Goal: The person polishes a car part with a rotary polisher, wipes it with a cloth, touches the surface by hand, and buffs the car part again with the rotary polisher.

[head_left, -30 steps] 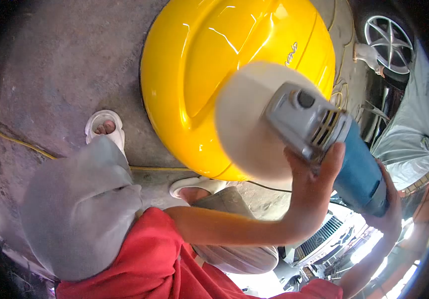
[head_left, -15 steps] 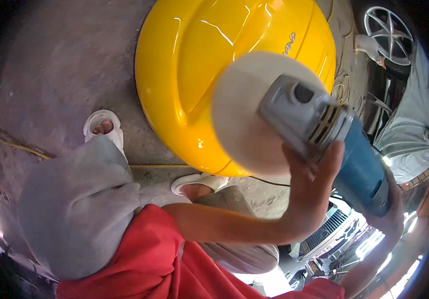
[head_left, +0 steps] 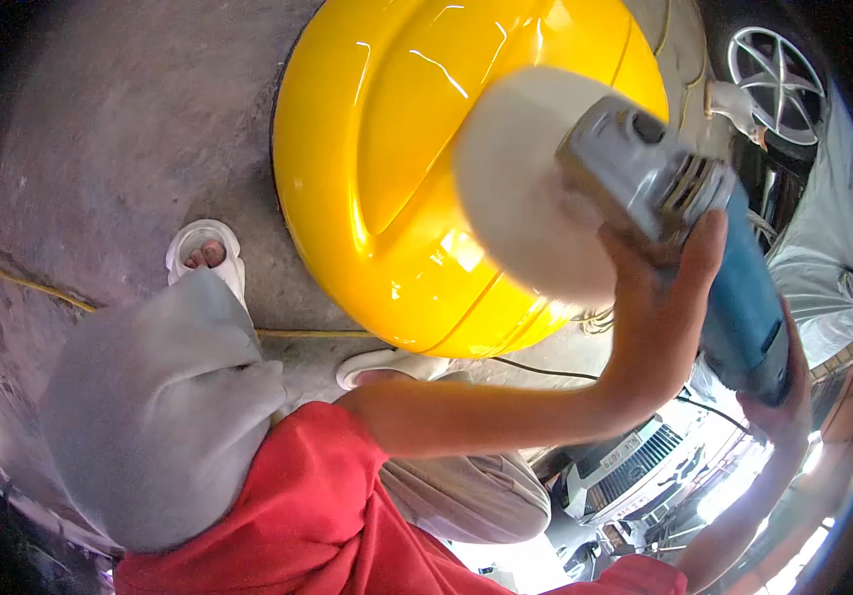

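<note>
A blue and grey power polisher [head_left: 734, 288] with a large round white pad [head_left: 515, 178] is held in both my hands. My left hand [head_left: 659, 258] is wrapped around its grey head, just behind the pad. My right hand [head_left: 781, 402] grips the rear end of the blue body; part of its fingers is hidden behind the tool. The pad is blurred and lies over the right side of a glossy yellow car body panel [head_left: 347, 178]. Whether it presses flat on the panel, I cannot tell.
Concrete floor [head_left: 129, 129] surrounds the panel, with a yellow cable [head_left: 312, 333] across it. A dark cord [head_left: 545, 369] runs below the panel. A silver wheel [head_left: 775, 84], a grey cover [head_left: 803, 307] and a vehicle front with a grille [head_left: 634, 466] are to the right.
Both hands have moved the polisher up and to the right across the panel. The pad now covers the raised lettering that showed before, and more of the panel's lower edge is visible.
</note>
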{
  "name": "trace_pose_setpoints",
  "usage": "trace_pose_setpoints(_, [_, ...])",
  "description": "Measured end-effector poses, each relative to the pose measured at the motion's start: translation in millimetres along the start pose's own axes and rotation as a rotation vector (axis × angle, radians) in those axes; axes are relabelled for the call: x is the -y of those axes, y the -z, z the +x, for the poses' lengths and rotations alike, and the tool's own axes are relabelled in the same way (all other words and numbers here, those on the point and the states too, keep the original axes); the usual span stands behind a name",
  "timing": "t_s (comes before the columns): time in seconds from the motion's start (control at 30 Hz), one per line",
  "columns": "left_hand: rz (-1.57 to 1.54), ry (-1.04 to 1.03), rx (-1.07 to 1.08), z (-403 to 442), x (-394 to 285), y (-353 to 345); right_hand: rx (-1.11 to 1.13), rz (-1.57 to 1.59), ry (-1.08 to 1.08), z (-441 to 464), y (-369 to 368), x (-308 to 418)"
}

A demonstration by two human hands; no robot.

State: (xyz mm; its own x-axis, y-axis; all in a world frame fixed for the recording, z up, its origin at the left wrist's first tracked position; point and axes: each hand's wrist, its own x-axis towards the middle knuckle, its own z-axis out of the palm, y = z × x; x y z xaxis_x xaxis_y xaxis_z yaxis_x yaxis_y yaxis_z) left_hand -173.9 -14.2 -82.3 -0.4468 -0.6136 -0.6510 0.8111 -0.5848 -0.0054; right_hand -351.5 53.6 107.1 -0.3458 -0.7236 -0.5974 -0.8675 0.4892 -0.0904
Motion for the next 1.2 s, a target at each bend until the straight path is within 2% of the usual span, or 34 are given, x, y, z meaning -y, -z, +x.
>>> trace_pose_setpoints(0.03, [-0.012, -0.086, 0.024, 12, 2, -7, -0.011, 0.009, -0.010, 3, 3, -2])
trace_pose_setpoints(0.13, [0.090, -0.069, 0.062, 40, 6, -18, -0.047, -0.088, -0.128, 16, 12, -2])
trace_pose_setpoints(0.23, [0.204, -0.065, 0.005, 48, 5, -25, -0.096, -0.139, -0.267, 31, 7, 11])
trace_pose_setpoints(0.33, [0.238, -0.016, -0.025, 35, 2, -19, -0.061, 0.011, -0.337, 17, 10, 6])
trace_pose_setpoints(0.37, [0.150, -0.002, -0.016, 25, 1, -14, -0.048, -0.002, -0.185, 12, 6, 6])
trace_pose_setpoints(0.43, [0.063, 0.017, -0.006, 1, 0, 1, -0.036, -0.014, -0.038, 2, 0, 12])
trace_pose_setpoints(0.53, [0.084, 0.104, -0.047, -37, -14, 21, 0.066, -0.100, -0.146, -13, -17, 42])
trace_pose_setpoints(0.63, [-0.049, 0.189, -0.105, -67, -18, 31, 0.135, -0.154, -0.218, -19, -26, 70])
trace_pose_setpoints(0.7, [0.035, 0.141, -0.131, -73, -14, 38, 0.205, -0.167, -0.303, -19, -23, 76])
trace_pose_setpoints(0.77, [-0.058, 0.127, -0.146, -73, -15, 33, 0.251, -0.121, -0.368, -19, -21, 73])
trace_pose_setpoints(0.87, [-0.100, 0.118, -0.091, -49, -25, 17, 0.101, -0.167, -0.141, -21, -18, 66])
trace_pose_setpoints(0.93, [-0.101, 0.126, -0.064, -31, -27, 8, 0.009, -0.081, -0.286, -5, -18, 67])
trace_pose_setpoints(1.0, [-0.056, 0.098, -0.006, -13, -27, 3, -0.050, -0.045, -0.297, 2, -16, 68])
trace_pose_setpoints(1.13, [0.056, 0.146, 0.039, -9, -30, 5, -0.005, -0.100, -0.197, 6, -11, 80])
trace_pose_setpoints(1.2, [0.027, 0.165, -0.044, -27, -35, 7, 0.095, -0.174, -0.161, 1, -14, 87])
